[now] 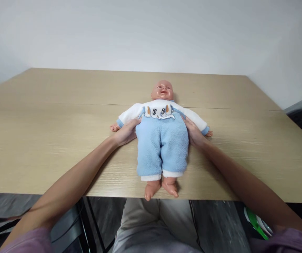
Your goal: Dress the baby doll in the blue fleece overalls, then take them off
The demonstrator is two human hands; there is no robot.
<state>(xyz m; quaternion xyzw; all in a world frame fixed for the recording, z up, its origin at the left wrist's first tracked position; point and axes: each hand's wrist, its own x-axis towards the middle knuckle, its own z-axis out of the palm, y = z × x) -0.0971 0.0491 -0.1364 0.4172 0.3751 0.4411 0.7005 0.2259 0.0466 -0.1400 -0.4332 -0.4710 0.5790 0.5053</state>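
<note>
A baby doll lies on its back on the wooden table, head away from me and bare feet over the near edge. It wears a white top with an elephant picture and fluffy light-blue overalls. My left hand holds the doll's side under its arm, fingers closed on the blue fabric. My right hand grips the opposite side the same way, below the other sleeve.
The table runs wide to left and right, with a seam line across it behind the doll. A plain white wall stands behind. My grey-trousered lap shows under the near edge, and a green-and-white object lies on the floor at right.
</note>
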